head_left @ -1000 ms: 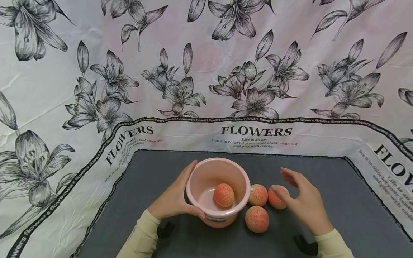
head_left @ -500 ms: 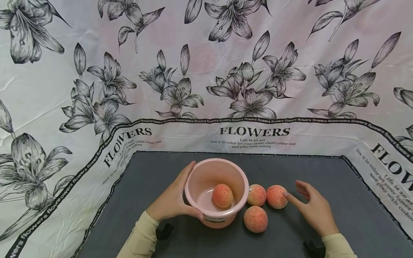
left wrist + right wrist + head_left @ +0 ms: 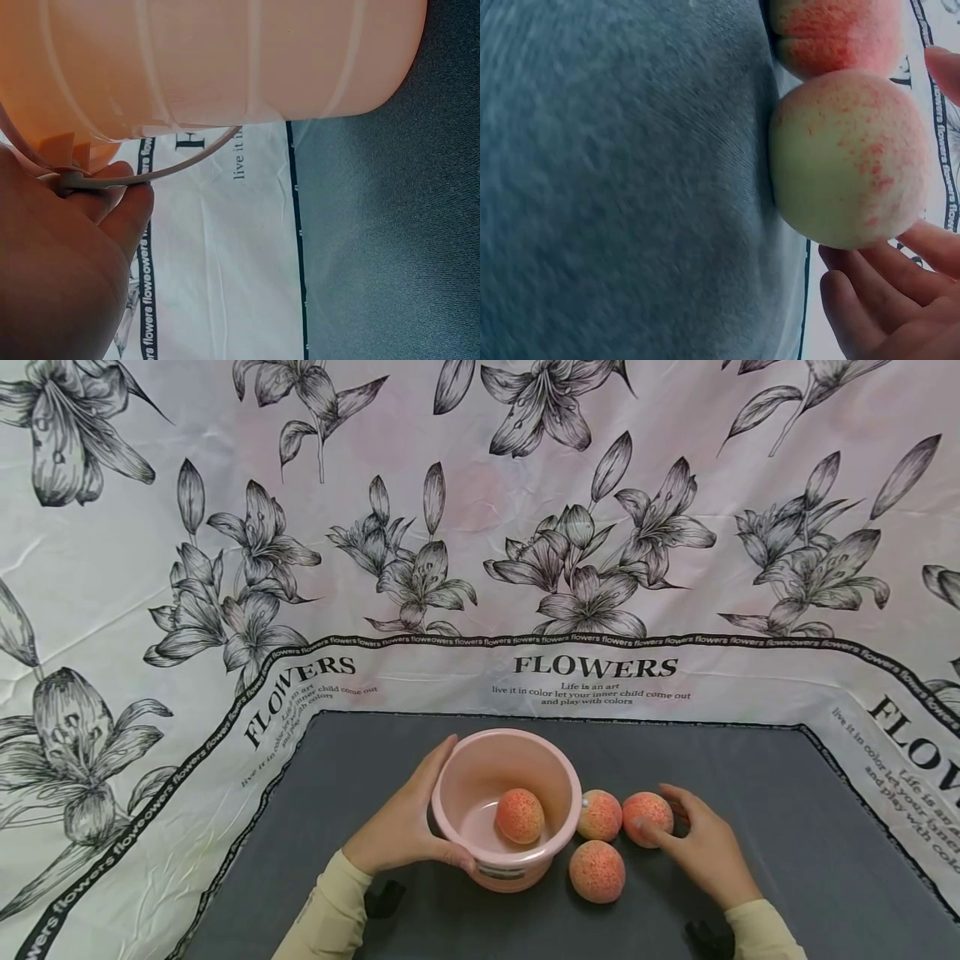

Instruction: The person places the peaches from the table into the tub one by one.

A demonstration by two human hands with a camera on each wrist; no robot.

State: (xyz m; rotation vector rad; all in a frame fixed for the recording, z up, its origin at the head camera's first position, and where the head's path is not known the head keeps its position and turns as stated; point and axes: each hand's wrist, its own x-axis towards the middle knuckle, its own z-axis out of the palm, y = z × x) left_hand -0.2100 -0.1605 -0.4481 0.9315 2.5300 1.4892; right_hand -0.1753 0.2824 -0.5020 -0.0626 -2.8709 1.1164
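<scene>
A pink bucket (image 3: pixel 507 860) with one peach (image 3: pixel 520 816) inside stands on the dark grey surface. My left hand (image 3: pixel 401 822) grips its left side, thumb along the front of the rim; in the left wrist view the fingers lie by the thin handle (image 3: pixel 180 166). Right of the bucket are three more peaches: one beside its wall (image 3: pixel 601 815), one in front (image 3: pixel 597 872) and a right-hand peach (image 3: pixel 647 818). My right hand (image 3: pixel 708 847) is around that right-hand peach, thumb in front, fingers behind. In the right wrist view, fingertips are right at a pale peach (image 3: pixel 847 161).
A white cloth with black flower drawings (image 3: pixel 588 568) and lettering covers the background. Its black-edged border frames the grey surface (image 3: pixel 420 918). A dark strap piece (image 3: pixel 708 937) shows under the right wrist, another (image 3: pixel 384 899) by the left.
My right hand first drew back to the right from the right-hand peach, then came left again, its fingers now around it. My left hand and the bucket have stayed put.
</scene>
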